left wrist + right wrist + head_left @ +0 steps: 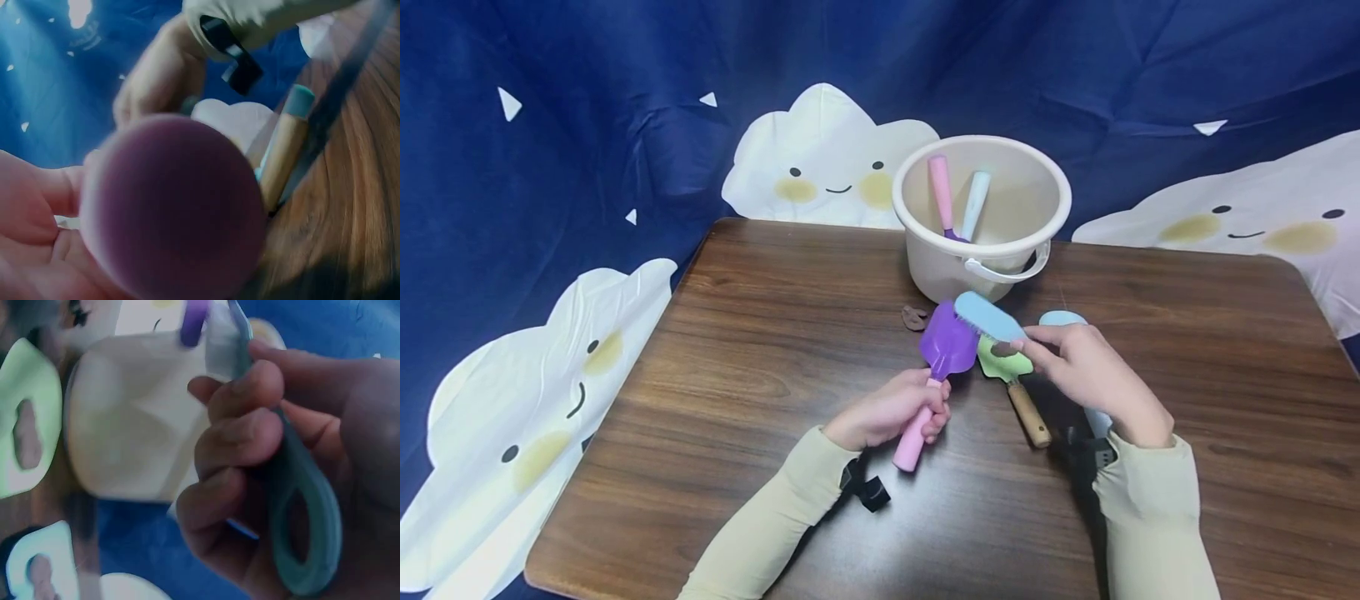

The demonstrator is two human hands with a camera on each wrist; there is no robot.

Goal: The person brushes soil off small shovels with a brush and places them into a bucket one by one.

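Note:
My left hand [902,407] grips the pink handle of a toy trowel with a purple blade [947,337]; the handle's round end fills much of the left wrist view. In my right hand [1093,367] is a light blue brush [987,317], its fingers curled round the handle. The brush's bristles face down at the right edge of the purple blade; whether they touch is unclear. Below the brush lies a green trowel [992,362] with a wooden handle and a brown patch on its blade. A light blue trowel [1062,318] is partly hidden behind my right hand.
A white bucket [940,271] stands at the table's back, holding a pink-handled tool [940,187] and a light-blue-handled one [976,200]. A small brown piece [913,317] lies before it. Blue cloth [625,50] with cloud shapes hangs around the wooden table [715,367].

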